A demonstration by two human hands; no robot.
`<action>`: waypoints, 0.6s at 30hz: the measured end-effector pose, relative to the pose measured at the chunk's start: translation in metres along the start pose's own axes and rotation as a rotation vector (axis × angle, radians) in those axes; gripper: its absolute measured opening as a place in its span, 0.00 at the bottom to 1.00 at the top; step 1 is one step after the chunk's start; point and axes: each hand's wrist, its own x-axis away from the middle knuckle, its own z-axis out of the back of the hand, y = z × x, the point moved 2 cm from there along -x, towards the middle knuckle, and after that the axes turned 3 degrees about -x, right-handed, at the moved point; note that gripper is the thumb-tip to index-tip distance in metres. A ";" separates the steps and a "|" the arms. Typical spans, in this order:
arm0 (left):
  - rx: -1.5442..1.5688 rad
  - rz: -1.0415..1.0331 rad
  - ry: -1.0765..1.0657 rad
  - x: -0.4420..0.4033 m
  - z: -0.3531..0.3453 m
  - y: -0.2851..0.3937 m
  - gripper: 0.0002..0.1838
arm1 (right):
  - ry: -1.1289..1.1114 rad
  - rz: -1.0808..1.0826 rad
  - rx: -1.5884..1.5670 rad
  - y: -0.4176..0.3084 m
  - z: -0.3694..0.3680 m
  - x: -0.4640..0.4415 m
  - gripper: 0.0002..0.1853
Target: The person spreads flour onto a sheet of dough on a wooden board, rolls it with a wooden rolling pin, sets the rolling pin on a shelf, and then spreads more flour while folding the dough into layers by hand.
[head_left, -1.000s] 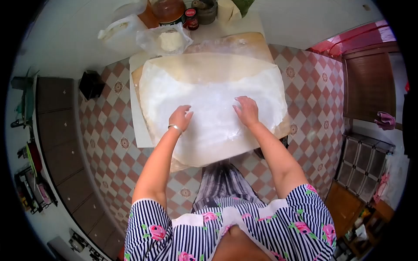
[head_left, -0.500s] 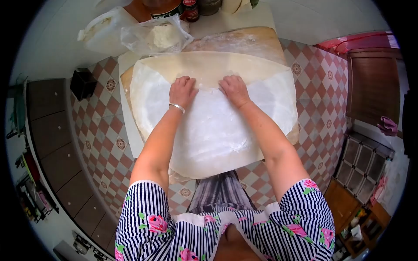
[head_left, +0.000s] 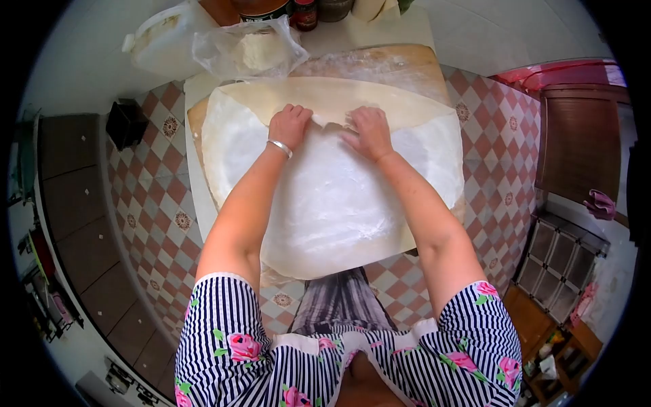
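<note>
A wide, thin dough sheet (head_left: 332,203), dusted white with flour, covers most of a wooden board (head_left: 400,61). Its far side is folded over toward me, showing a creamier underside. My left hand (head_left: 290,127) is closed at the edge of this fold, fingers curled over the dough. To its right, my right hand (head_left: 369,134) pinches the same edge, slightly blurred. Between the two hands the edge looks raised and bunched. The fingertips are partly hidden against the dough.
Behind the board lies a clear plastic bag of flour (head_left: 261,53), beside a white plastic jug (head_left: 169,37). Jars, including a red-capped one (head_left: 305,15), stand along the back of the table. The near part of the sheet hangs over the table's front edge.
Both hands have moved slightly away from me and curled in on the fold. The dough edge between them, which lay flat, is now lifted and bunched.
</note>
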 end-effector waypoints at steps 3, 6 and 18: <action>0.088 0.014 0.169 -0.006 0.014 0.010 0.07 | 0.057 0.046 0.039 0.008 -0.006 0.010 0.08; 0.086 -0.040 0.121 0.004 0.022 0.015 0.07 | 0.021 0.008 0.010 0.022 -0.009 0.019 0.09; 0.313 -0.166 -0.382 0.203 0.024 0.092 0.09 | -0.598 0.155 -0.276 -0.029 0.032 0.188 0.13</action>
